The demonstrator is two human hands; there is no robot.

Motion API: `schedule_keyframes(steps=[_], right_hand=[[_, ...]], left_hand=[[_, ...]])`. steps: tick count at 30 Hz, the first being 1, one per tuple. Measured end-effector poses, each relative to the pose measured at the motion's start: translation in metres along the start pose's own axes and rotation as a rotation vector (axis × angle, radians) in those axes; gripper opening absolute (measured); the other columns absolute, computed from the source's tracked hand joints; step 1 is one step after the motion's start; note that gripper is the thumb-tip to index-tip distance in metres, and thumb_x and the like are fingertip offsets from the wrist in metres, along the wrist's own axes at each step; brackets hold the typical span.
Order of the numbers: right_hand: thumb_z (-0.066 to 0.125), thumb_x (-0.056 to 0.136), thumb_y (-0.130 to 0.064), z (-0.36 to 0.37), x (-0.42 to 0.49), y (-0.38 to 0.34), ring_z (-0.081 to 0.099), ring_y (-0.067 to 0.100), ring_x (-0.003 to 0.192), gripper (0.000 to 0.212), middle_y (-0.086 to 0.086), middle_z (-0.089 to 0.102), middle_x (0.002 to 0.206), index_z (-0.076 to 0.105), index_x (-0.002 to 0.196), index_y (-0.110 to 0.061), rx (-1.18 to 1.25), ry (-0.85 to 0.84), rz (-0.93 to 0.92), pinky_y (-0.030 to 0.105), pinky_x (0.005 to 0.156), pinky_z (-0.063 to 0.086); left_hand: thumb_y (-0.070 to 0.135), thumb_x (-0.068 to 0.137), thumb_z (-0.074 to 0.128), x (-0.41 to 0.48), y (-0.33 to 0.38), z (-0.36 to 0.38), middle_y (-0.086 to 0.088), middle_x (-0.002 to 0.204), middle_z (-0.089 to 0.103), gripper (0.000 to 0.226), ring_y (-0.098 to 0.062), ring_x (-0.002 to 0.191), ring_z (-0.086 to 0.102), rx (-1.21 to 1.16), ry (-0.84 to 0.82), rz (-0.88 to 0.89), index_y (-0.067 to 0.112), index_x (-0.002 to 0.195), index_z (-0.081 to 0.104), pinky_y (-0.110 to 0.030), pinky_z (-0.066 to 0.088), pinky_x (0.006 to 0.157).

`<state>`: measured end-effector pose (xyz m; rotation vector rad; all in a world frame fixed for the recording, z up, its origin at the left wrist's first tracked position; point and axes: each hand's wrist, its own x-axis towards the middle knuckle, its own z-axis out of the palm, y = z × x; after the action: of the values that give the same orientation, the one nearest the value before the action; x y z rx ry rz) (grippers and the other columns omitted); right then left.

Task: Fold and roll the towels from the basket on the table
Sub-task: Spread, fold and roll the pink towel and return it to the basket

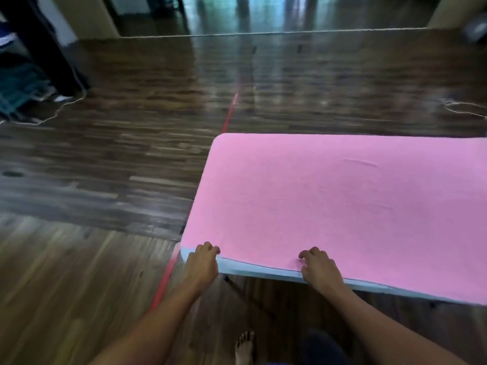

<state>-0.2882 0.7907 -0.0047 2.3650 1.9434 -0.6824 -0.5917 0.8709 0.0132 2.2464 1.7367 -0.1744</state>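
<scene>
A large pink towel (342, 201) lies spread flat over a pale blue-grey table (263, 272), covering nearly all of its top. My left hand (203, 264) is at the towel's near left corner, fingers curled on its near edge. About a forearm's length to the right, my right hand (320, 270) is on the same near edge with its fingers curled on the cloth. The frame is blurred, so how firmly either hand grips is unclear. No basket is in view.
Dark wooden floor (105, 180) surrounds the table. A red line (229, 114) runs along the floor past the table's left end. A thin white cord (66, 106) lies at the far left near dark and teal items (18, 88). My bare foot (245, 346) is below the table.
</scene>
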Motion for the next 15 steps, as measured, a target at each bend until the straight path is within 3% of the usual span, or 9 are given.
schedule_keyframes(steps=[3,9,11,15], right_hand=[[0.048,0.094,-0.019,0.011,0.003,-0.014,0.048,0.022,0.117,0.041,0.005,0.048,0.132,0.045,0.135,-0.02,-0.036,-0.07,0.086,0.034,0.097,0.043],[0.052,0.094,-0.016,0.024,0.011,-0.018,0.049,0.021,0.111,0.034,0.003,0.051,0.126,0.05,0.128,-0.018,0.035,0.035,0.133,0.032,0.091,0.047],[0.053,0.093,-0.014,0.026,0.012,-0.015,0.051,0.024,0.104,0.028,0.005,0.054,0.119,0.055,0.121,-0.015,0.068,0.083,0.096,0.03,0.083,0.042],[0.056,0.095,-0.014,0.03,0.014,-0.013,0.055,0.023,0.096,0.019,0.005,0.061,0.109,0.063,0.112,-0.012,0.111,0.157,0.085,0.029,0.077,0.039]], left_hand=[[-0.004,0.078,0.056,0.028,-0.034,0.002,-0.013,0.127,0.057,0.046,-0.037,0.115,0.053,-0.034,0.061,0.08,0.009,0.122,0.062,-0.045,0.048,0.087],[-0.008,0.075,0.05,0.067,-0.085,0.016,-0.015,0.139,0.051,0.058,-0.033,0.125,0.049,0.056,-0.048,0.179,0.005,0.132,0.054,-0.044,0.043,0.102],[-0.011,0.073,0.055,0.071,-0.094,0.023,-0.017,0.129,0.06,0.055,-0.035,0.114,0.056,0.02,-0.024,0.224,0.003,0.126,0.06,-0.044,0.047,0.097],[-0.012,0.07,0.07,0.068,-0.096,0.021,-0.014,0.087,0.069,0.032,-0.034,0.078,0.062,-0.004,0.069,0.298,0.004,0.098,0.072,-0.04,0.052,0.068]])
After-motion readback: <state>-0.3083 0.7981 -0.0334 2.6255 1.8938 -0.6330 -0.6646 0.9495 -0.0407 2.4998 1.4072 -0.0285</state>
